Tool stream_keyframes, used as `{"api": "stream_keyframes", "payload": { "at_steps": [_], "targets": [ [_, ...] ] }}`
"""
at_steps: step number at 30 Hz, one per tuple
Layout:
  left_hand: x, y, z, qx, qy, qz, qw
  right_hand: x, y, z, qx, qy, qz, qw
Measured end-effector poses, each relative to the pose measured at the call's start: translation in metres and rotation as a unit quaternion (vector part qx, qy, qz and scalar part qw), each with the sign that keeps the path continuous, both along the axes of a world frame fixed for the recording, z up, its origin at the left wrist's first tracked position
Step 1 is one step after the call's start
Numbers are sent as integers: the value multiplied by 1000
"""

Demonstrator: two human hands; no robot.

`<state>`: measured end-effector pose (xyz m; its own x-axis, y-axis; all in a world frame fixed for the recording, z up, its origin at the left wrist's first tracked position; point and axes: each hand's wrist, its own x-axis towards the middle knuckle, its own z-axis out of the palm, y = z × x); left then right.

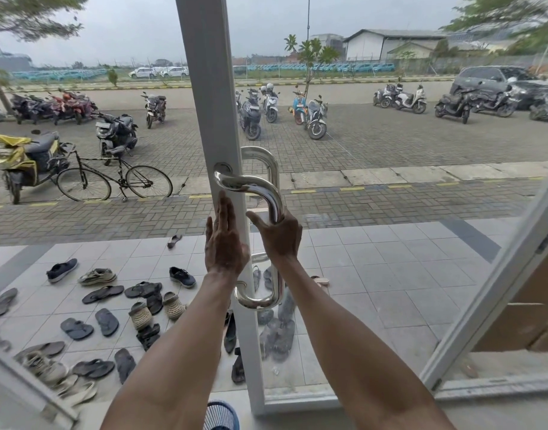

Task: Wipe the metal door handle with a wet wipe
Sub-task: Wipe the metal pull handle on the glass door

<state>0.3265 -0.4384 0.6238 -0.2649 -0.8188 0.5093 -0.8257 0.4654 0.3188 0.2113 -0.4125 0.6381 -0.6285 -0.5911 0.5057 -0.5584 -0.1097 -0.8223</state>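
Observation:
A shiny curved metal door handle (257, 187) is fixed to the white frame (213, 97) of a glass door, with a matching handle on the outer side of the glass. My right hand (278, 237) is wrapped around the vertical bar of the handle just below its upper bend. My left hand (224, 240) lies flat with its fingers straight up against the white frame, left of the handle. No wet wipe shows in either hand; anything inside the right palm is hidden.
Outside the glass, several shoes and sandals (111, 305) lie on the tiled porch. A bicycle (111, 178) and parked motorcycles (309, 116) stand on the paved lot. A second white-framed glass door (499, 290) stands at an angle at the right. A blue mat (221, 415) lies below.

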Motion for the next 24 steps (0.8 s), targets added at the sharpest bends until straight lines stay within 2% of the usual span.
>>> {"api": "stream_keyframes", "payload": {
  "at_steps": [5, 8, 13, 15, 21, 24],
  "targets": [
    [-2, 4, 3, 9, 7, -2, 1000, -14, 14, -4, 60, 9, 104, 993],
    [-4, 5, 3, 16, 6, 1, 1000, -22, 24, -1, 58, 12, 174, 983],
    [-5, 7, 6, 25, 4, 5, 1000, -30, 30, 22, -13, 53, 158, 986],
    [-3, 7, 6, 26, -1, 2, 1000, -32, 35, 17, -38, 39, 148, 987],
    [-1, 6, 5, 26, -1, -3, 1000, -31, 50, -23, 3, -14, 145, 989],
    [-1, 6, 5, 26, 1, -4, 1000, -36, 55, -29, 6, -9, 153, 988]
  ]
}}
